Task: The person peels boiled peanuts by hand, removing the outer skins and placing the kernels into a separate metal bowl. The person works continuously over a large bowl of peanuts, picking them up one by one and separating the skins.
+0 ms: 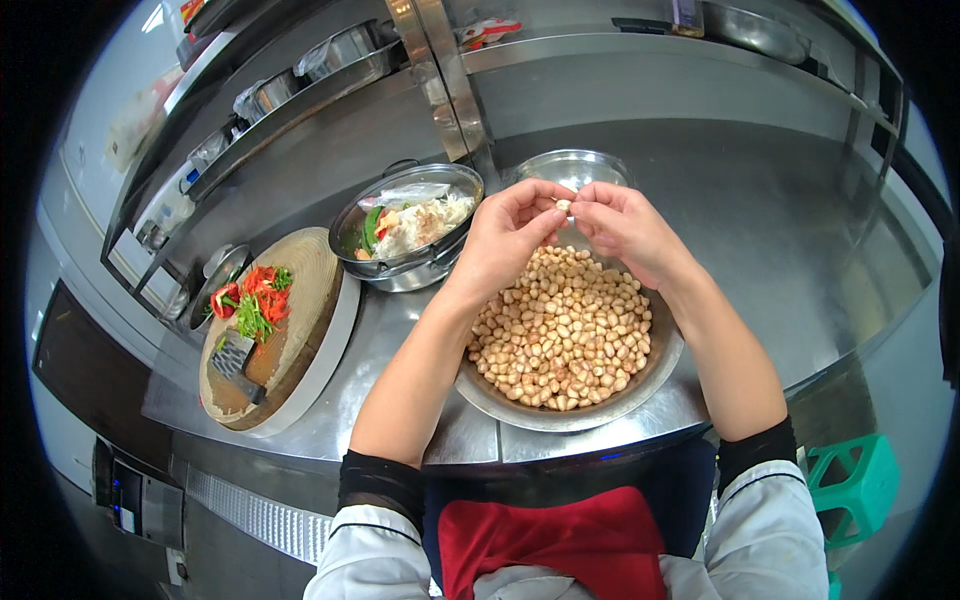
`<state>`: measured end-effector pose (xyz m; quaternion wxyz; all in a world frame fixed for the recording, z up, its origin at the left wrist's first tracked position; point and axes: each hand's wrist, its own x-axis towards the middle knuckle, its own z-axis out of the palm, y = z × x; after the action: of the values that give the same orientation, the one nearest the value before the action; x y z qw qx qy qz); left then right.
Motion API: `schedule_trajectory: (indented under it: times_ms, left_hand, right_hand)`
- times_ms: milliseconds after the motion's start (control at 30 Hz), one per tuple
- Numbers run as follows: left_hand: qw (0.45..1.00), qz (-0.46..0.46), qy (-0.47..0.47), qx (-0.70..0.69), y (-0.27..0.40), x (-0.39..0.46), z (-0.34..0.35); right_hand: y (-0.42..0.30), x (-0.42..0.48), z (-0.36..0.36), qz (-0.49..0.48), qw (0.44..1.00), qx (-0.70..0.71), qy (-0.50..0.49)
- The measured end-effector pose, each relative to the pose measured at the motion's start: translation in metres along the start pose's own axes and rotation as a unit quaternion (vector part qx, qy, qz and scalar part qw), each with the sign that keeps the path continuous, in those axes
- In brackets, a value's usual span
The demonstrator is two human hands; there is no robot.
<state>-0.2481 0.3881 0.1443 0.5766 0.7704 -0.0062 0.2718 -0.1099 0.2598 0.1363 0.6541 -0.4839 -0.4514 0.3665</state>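
My left hand (523,225) and my right hand (619,229) meet above the far rim of a wide metal bowl (566,424). Between their fingertips is a pale peanut kernel (563,204), pinched by the left thumb and fingers; the right fingertips are against or very close to it. Many shelled peanuts (566,330), tan and pinkish, lie heaped in the bowl below. Behind my hands stands a smaller shiny metal bowl (574,161), its near side hidden; what it holds is unclear.
Left of the peanuts stands a lidded-style pan (352,259) with shredded white and green food. Farther left, a round wooden chopping board (315,255) bears cut red and green peppers (262,296) and a cleaver (236,364). Metal shelves (645,45) run behind. A green plastic stool (862,480) is at right.
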Motion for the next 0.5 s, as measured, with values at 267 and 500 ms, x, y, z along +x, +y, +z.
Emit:
schedule_trajectory:
  times_ms: [267, 500]
  left_hand:
    - [0.997, 0.025, -0.003, 0.068, -0.0056, 0.0009, 0.0015]
    - [1.0, -0.003, -0.014, -0.003, 0.0006, -0.0035, 0.0025]
  right_hand:
    - [0.0021, 0.0, -0.0028, -0.025, 0.999, -0.035, -0.004]
    - [-0.0005, -0.0008, -0.0012, -0.033, 0.999, -0.026, -0.021]
